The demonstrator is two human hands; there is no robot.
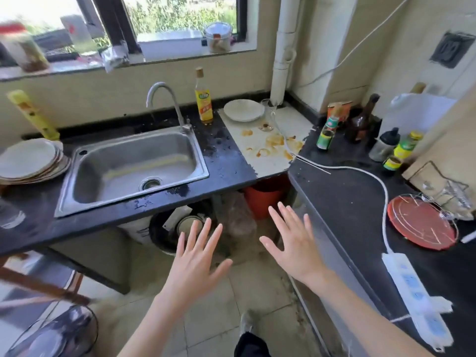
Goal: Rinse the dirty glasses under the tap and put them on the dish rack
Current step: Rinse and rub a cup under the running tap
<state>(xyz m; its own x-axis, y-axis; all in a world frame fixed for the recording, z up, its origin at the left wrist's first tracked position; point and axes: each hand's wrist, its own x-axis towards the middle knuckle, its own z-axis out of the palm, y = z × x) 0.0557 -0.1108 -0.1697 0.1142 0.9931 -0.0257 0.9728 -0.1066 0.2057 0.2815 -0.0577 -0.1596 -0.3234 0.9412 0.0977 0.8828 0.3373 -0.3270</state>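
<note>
We observe our left hand [193, 256] and right hand [291, 243] spread flat, holding nothing, at lower centre; a glass [268, 113] stands on the tabletop [226, 161] upper centre, right of the tap [164, 101]; sink [134, 166] centre-left.

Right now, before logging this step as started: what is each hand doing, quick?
Left hand: open, fingers spread, holding nothing.
Right hand: open, fingers spread, holding nothing.
</note>
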